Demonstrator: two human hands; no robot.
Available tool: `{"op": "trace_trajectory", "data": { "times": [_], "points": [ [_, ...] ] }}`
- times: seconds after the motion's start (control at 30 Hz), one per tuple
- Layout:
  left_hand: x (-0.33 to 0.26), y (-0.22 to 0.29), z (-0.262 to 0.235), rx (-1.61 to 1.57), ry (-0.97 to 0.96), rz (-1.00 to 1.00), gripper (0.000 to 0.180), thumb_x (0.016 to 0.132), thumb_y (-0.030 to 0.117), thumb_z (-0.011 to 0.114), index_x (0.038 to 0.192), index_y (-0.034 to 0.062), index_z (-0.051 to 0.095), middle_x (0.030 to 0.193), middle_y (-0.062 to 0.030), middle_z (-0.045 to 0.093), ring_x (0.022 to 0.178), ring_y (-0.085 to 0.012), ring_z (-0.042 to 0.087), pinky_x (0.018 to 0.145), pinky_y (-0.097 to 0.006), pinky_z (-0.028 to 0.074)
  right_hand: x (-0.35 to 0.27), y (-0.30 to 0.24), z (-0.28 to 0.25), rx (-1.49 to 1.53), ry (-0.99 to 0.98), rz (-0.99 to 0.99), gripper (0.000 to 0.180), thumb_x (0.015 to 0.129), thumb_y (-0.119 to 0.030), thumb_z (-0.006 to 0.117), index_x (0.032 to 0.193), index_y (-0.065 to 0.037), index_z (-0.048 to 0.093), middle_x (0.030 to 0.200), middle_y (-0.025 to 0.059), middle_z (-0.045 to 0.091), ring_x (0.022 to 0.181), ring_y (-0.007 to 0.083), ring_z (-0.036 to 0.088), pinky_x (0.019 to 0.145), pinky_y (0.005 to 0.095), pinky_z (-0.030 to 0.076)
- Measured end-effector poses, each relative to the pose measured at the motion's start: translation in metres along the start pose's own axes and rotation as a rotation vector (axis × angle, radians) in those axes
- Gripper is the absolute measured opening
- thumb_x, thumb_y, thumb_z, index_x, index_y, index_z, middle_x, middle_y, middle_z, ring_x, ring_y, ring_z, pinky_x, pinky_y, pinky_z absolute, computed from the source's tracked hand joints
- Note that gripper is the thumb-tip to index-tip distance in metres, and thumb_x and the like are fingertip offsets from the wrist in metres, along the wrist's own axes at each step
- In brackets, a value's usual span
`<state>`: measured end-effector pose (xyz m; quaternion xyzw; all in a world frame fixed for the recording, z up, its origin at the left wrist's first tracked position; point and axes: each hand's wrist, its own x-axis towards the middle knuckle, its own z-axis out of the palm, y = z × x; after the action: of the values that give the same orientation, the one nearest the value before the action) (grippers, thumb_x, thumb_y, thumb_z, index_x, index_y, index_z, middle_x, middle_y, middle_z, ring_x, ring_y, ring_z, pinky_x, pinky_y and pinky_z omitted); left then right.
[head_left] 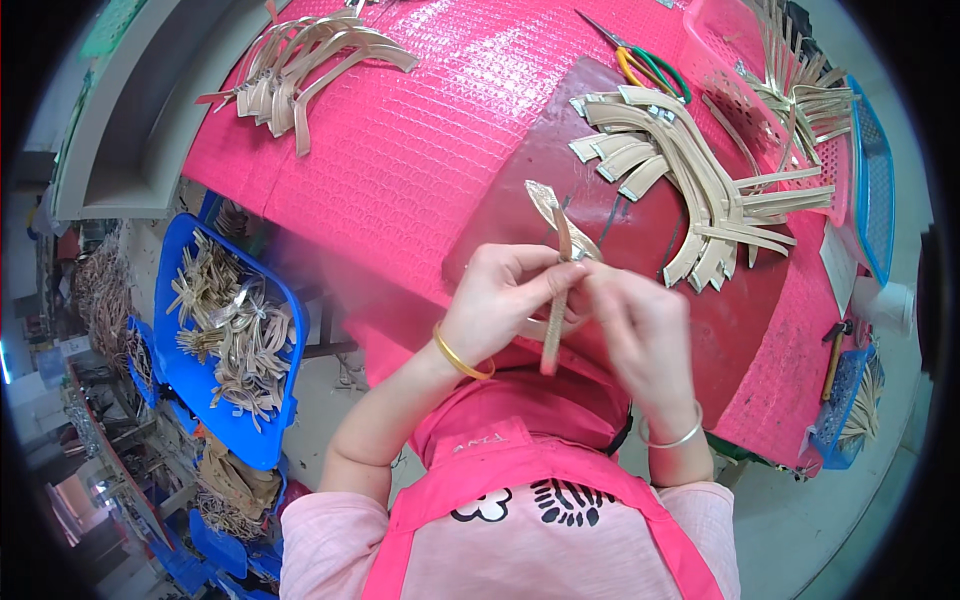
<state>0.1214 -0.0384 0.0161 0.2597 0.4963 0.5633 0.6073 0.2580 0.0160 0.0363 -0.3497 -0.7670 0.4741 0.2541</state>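
Observation:
Close in front of my body, both hands meet at a crossed pair of narrow gold straps (551, 345). My left hand (505, 300) pinches them between thumb and fingers near the crossing. One strap hangs down past the thumb, and a wider shiny strap end (542, 198) sticks up beyond the hands. My right hand (640, 325) is curled, its fingertips at the right side of the crossing; it is slightly blurred and partly hides the straps. Just beyond lies a fanned stack of beige straps (705, 200) on a dark red mat (625, 250).
Scissors (650, 72) with yellow and green handles lie at the mat's far edge. A pink basket (760, 120) and a blue basket (873, 190) stand at right, a hammer (833, 362) below them. More straps (290, 75) lie far left. A blue bin (268, 440) of straps stands left.

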Motion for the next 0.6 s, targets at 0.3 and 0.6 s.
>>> {"op": "trace_trajectory", "data": {
  "times": [0.3, 0.6],
  "points": [
    [0.0, 0.01, 0.007, -0.355, -0.063, -0.161, 0.026, 0.088, 0.017, 0.044, 0.099, -0.0037, 0.054, 0.077, -0.0053, 0.057, 0.065, -0.0105, 0.055, 0.056, -0.022, 0.046, 0.014, 0.027, -0.024, -0.342, 0.012, -0.704, 0.029, 0.057, -0.007, 0.063, 0.086, -0.009, 0.064, 0.075, 0.0022, 0.058, 0.06, 0.0157, 0.054, 0.055, 0.0274, 0.041],
    [0.002, -0.003, 0.013, -0.059, 0.009, 0.083, 0.029, 0.09, 0.018, 0.041, 0.09, -0.0061, 0.056, 0.074, -0.0041, 0.057, 0.069, -0.0077, 0.052, 0.064, -0.021, 0.042, 0.001, 0.041, -0.012, -0.275, 0.142, -0.734, 0.025, 0.06, -0.005, 0.064, 0.086, -0.007, 0.064, 0.076, 0.0043, 0.059, 0.062, 0.0166, 0.055, 0.055, 0.0274, 0.044]
  ]
}}
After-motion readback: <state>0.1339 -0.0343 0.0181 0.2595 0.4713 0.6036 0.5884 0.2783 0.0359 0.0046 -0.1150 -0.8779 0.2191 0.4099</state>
